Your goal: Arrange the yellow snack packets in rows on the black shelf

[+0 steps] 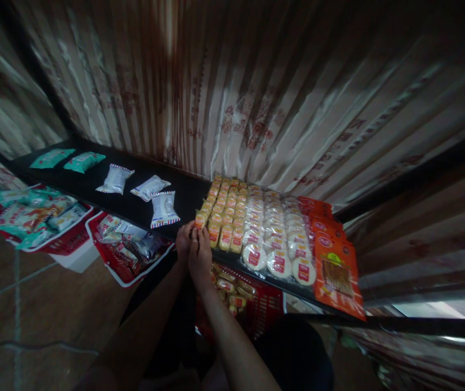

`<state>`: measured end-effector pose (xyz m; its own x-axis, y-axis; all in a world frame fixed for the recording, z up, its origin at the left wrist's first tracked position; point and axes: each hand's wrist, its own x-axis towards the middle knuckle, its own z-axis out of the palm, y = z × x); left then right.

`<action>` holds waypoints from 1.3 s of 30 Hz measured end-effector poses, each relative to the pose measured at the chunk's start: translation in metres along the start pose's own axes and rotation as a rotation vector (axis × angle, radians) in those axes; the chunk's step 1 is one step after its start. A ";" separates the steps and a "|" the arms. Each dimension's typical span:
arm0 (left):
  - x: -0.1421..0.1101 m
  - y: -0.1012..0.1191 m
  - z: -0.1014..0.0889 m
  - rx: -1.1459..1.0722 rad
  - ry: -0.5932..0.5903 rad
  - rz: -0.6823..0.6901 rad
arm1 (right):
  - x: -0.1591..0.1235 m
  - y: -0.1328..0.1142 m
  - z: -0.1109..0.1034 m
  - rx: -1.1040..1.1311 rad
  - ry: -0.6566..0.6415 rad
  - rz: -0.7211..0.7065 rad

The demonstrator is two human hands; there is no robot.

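Below the shelf's (192,195) front edge stand three red baskets. The left basket (67,244), partly over a white box (80,259), is heaped with teal and mixed packs; the middle basket (109,271) holds white and dark red packs. The right basket (264,307), partly behind the right forearm, has golden packs inside.

At the shelf's front edge, the left hand (184,241) and right hand (201,254) are together, fingers at the front-left yellow pack (200,219); whether either grips it, I cannot tell. That pack sits at the corner of close yellow rows.

Right of these, round packs (278,263) run out to the front edge, then orange packs (336,271) fill the right end, leaving little room. Left of the yellow rows, bare shelf reaches to three white packs (164,208), with more open surface around two teal packs (85,161). A curtain (252,119) closes the back.
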<state>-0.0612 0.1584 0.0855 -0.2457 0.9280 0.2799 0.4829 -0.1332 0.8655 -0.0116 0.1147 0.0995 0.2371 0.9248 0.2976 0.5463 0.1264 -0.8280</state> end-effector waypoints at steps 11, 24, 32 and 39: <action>0.000 0.001 -0.002 0.012 0.011 0.031 | 0.000 0.002 -0.001 -0.003 -0.005 -0.005; 0.011 -0.002 0.001 -0.112 0.010 0.072 | -0.001 -0.011 -0.011 0.104 -0.056 0.052; 0.026 0.005 0.011 -0.016 -0.109 -0.041 | -0.004 -0.005 -0.016 0.087 -0.073 0.108; 0.025 0.008 0.021 -0.040 -0.080 -0.025 | 0.002 0.009 -0.037 -0.079 0.067 -0.097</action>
<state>-0.0453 0.1881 0.0910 -0.1885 0.9559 0.2253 0.4430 -0.1220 0.8882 0.0233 0.1047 0.1099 0.2321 0.8830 0.4080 0.6299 0.1831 -0.7547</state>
